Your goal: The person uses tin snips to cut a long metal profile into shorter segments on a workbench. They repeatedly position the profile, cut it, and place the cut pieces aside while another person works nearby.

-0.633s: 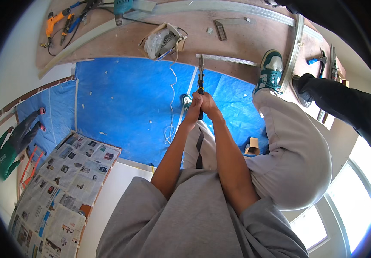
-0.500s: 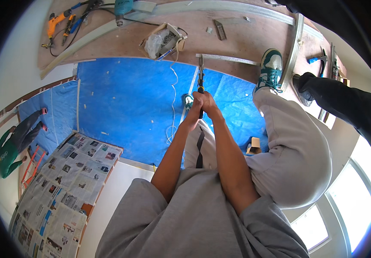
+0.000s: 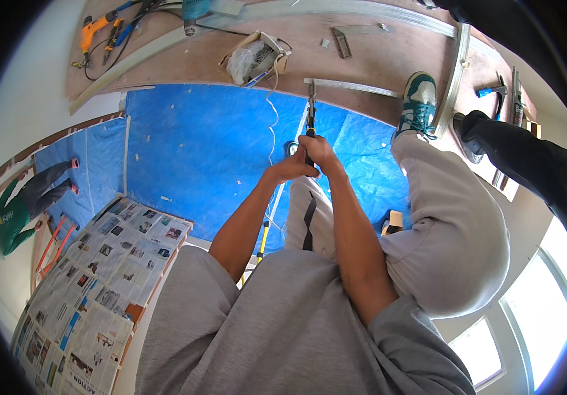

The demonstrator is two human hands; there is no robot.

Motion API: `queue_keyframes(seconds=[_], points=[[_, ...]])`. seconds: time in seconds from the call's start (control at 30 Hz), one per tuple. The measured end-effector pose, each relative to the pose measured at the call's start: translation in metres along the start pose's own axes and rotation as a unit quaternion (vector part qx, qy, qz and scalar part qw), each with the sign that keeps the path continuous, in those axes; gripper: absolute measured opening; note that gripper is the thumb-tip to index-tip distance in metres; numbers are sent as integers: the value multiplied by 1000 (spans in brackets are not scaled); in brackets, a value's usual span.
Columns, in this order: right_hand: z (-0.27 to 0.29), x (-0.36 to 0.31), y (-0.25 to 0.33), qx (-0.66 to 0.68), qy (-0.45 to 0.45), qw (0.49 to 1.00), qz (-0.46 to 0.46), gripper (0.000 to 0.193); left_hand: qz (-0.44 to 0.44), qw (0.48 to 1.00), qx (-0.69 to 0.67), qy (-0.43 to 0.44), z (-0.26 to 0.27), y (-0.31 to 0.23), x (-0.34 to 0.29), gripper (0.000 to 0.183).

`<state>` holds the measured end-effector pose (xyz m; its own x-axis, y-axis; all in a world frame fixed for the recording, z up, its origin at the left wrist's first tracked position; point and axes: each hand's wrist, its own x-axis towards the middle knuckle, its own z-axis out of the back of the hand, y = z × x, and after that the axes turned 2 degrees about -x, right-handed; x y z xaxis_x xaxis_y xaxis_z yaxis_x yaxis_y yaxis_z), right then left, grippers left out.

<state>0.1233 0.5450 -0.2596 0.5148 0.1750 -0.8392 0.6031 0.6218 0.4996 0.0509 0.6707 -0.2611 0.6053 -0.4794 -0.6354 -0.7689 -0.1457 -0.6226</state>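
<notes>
Past my legs, long-jawed tin snips point(image 3: 310, 118) with dark handles point away from me, their jaws at the left end of a thin metal strip point(image 3: 356, 87) lying along the board's edge. My right hand point(image 3: 321, 153) is closed around the handles. Lower and to the left, my left hand point(image 3: 291, 169) grips the handle end, its thumb standing apart and its fingers partly hidden. My right shoe point(image 3: 419, 104) rests on the board beside the strip's right end. My other shoe point(image 3: 292, 149) shows in part behind the left hand.
A box of screws point(image 3: 257, 60), drills point(image 3: 94, 31) and a metal angle piece point(image 3: 343, 43) lie on the board point(image 3: 283, 29). Blue sheeting point(image 3: 191, 145) lies below. A person's dark-trousered leg point(image 3: 527, 145) is close right, near a hammer point(image 3: 494, 91). Another person point(image 3: 17, 214) is far left.
My hands were together on the handles; the left has shifted down and left, its wrist bending outward. A yellow pole has come into view beside my left arm. The view has shifted slightly.
</notes>
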Motion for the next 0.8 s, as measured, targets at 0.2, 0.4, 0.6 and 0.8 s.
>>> queue_keyframes(seconds=[0.2,0.4,0.6,0.8], points=[[4,-4,5,-26,-19,999,-22,51,-35,994,-90,-49,-7,26,18,106],[3,1,3,-30,-14,998,-50,59,-34,985,-134,-102,-18,32,15,102],[3,-2,7,-65,-6,998,-8,57,-11,987,-139,-74,-16,27,13,83],[5,0,5,-62,-10,998,-21,57,-67,977,-156,-125,-23,34,18,71]])
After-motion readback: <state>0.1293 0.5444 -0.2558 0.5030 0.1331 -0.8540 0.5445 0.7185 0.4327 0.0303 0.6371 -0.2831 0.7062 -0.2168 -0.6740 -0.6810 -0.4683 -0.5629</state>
